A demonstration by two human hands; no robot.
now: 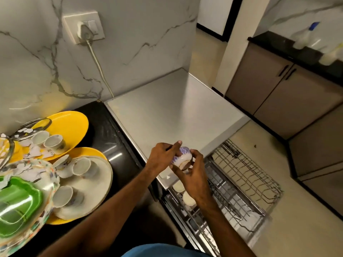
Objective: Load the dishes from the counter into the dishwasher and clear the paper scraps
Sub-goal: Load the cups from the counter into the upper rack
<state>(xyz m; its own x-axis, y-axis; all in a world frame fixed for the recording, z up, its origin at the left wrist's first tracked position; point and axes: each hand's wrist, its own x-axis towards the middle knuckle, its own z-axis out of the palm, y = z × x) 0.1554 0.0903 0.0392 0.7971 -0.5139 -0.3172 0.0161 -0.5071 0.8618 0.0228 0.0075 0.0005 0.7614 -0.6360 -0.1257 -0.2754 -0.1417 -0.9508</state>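
While left hand [163,154] and right hand [194,176] grip the purple cup [182,158] over the left edge of the dishwasher rack [246,175], its base faces up. Probably for mouth-down seating.

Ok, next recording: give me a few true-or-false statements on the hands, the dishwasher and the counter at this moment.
1. Both the left hand and the right hand hold one purple cup. True.
2. The dishwasher rack is pushed fully in. False: it is pulled out, below the hands.
3. Small cups lie on plates on the counter. True.
4. The wall socket has nothing plugged in. False: a plug with a cable sits in it.
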